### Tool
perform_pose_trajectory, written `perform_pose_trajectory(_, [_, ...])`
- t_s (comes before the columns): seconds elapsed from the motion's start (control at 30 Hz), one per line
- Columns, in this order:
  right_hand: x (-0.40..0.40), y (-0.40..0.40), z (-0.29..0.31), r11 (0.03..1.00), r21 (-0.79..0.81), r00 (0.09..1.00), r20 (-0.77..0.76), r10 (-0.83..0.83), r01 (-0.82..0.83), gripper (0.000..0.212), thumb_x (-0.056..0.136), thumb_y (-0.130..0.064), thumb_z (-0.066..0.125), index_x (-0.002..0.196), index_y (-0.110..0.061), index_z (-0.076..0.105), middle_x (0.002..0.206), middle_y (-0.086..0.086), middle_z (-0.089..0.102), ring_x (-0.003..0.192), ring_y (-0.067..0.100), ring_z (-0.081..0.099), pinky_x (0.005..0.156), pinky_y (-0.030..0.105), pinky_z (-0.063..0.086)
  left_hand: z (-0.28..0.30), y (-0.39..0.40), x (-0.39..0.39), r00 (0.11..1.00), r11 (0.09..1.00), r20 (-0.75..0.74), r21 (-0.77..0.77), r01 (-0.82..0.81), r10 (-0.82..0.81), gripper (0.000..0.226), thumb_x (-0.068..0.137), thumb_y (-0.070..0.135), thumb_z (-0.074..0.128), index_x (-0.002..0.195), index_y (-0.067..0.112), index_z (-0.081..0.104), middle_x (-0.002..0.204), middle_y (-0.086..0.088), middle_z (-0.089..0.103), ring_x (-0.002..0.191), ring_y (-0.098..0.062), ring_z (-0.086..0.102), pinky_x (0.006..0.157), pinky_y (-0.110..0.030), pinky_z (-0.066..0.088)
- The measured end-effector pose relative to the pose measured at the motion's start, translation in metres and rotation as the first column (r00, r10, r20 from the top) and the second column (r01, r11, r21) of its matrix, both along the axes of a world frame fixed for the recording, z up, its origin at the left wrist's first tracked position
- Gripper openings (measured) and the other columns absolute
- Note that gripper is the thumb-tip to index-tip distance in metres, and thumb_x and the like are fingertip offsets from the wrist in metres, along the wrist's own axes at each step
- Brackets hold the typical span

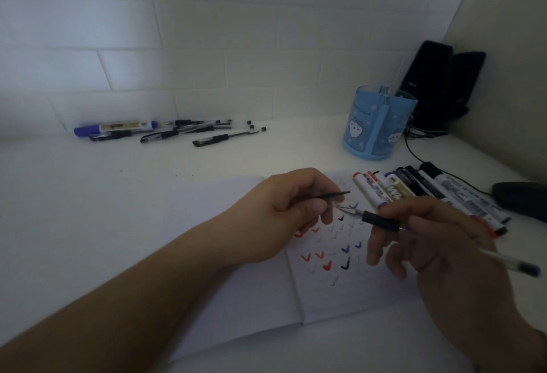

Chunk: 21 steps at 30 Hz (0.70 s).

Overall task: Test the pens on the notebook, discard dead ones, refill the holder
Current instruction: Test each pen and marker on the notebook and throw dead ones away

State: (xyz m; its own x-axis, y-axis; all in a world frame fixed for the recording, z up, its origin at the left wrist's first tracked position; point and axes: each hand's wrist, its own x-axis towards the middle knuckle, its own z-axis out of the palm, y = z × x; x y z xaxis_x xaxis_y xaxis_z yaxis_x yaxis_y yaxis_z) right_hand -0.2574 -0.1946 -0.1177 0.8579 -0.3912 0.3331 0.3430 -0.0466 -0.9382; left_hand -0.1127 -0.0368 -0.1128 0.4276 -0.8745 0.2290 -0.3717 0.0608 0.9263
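While both forearms reach in from the near edge, the open notebook [266, 307] lies flat on the white desk [148, 183], its R page covered w/ red, blue and black tick marks. Above that page the right hand [438, 242] pinches a gel pen [381, 221] by its black grip, tip aimed left, just beside the left hand [284, 213]. That hand is curled round a thin black stick, possibly the pen's cap clip; too blurred to say. Just past the notebook, R side, a row of markers [414, 192] lies together. Further back stands the blue holder [376, 124]. Far L, by the wall, a loose pile of pens [177, 130].
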Motion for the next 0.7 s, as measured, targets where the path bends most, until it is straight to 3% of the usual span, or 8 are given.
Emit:
perform_pose_trajectory(0.23, [0.000,0.003,-0.001,0.998,0.041,0.999,0.006,-0.040,0.040,0.019,0.070,-0.013,0.052,0.073,-0.012,0.070,0.059,0.023,0.061,0.047,0.032,0.054,0.041,0.023,0.033,0.002,0.000,0.001,0.994,0.999,0.107,0.036,-0.018,0.014,0.018,0.091,0.017,0.050,0.100,0.027,0.062,0.078,0.015,0.060,0.070,-0.003,0.052,0.069,-0.024,0.042])
perform_pose_trajectory(0.4, [0.001,0.006,-0.003,0.999,0.032,1.000,0.010,0.026,-0.026,0.010,0.065,-0.021,0.066,0.074,-0.015,0.067,0.057,0.020,0.061,0.045,0.028,0.055,0.041,0.020,0.037,0.003,0.001,-0.004,0.976,0.995,0.196,0.051,0.088,-0.096,0.020,0.094,0.014,0.051,0.106,0.017,0.066,0.079,0.010,0.062,0.074,-0.008,0.056,0.071,-0.025,0.045])
perform_pose_trajectory(0.5, [0.001,0.009,-0.006,0.992,-0.119,0.999,0.031,0.037,-0.033,0.029,0.074,-0.051,0.069,0.077,-0.022,0.065,0.059,0.011,0.065,0.044,0.032,0.055,0.042,0.022,0.039,0.000,0.001,-0.008,0.991,0.993,0.065,-0.017,0.120,-0.119,0.023,0.094,0.009,0.049,0.110,0.013,0.066,0.074,0.006,0.063,0.060,-0.009,0.052,0.060,-0.022,0.043])
perform_pose_trajectory(0.57, [-0.002,0.012,-0.008,0.977,-0.214,0.997,0.065,0.032,-0.017,0.031,0.080,-0.057,0.061,0.080,-0.026,0.064,0.060,0.008,0.067,0.042,0.039,0.052,0.039,0.027,0.039,-0.001,0.001,-0.011,0.985,0.983,-0.058,-0.095,0.158,-0.164,0.025,0.094,0.003,0.047,0.110,0.011,0.064,0.071,-0.002,0.062,0.053,-0.012,0.048,0.054,-0.023,0.042])
perform_pose_trajectory(0.63, [-0.002,0.019,-0.006,0.957,-0.291,0.993,0.109,0.039,-0.006,0.024,0.089,-0.046,0.055,0.082,-0.025,0.063,0.063,0.002,0.069,0.040,0.037,0.051,0.037,0.030,0.040,-0.002,0.003,-0.011,0.976,0.972,-0.076,-0.136,0.192,-0.204,0.025,0.095,-0.001,0.045,0.111,0.005,0.064,0.071,-0.008,0.060,0.050,-0.014,0.047,0.053,-0.023,0.043])
perform_pose_trajectory(0.7, [0.000,0.023,-0.005,0.930,-0.366,0.986,0.134,0.099,-0.044,0.017,0.095,-0.021,0.051,0.084,-0.014,0.061,0.070,-0.005,0.070,0.044,0.029,0.057,0.044,0.023,0.045,-0.003,0.003,-0.010,0.979,0.972,-0.060,-0.144,0.186,-0.196,0.025,0.095,-0.003,0.045,0.112,0.001,0.063,0.071,-0.011,0.060,0.051,-0.016,0.048,0.054,-0.024,0.043])
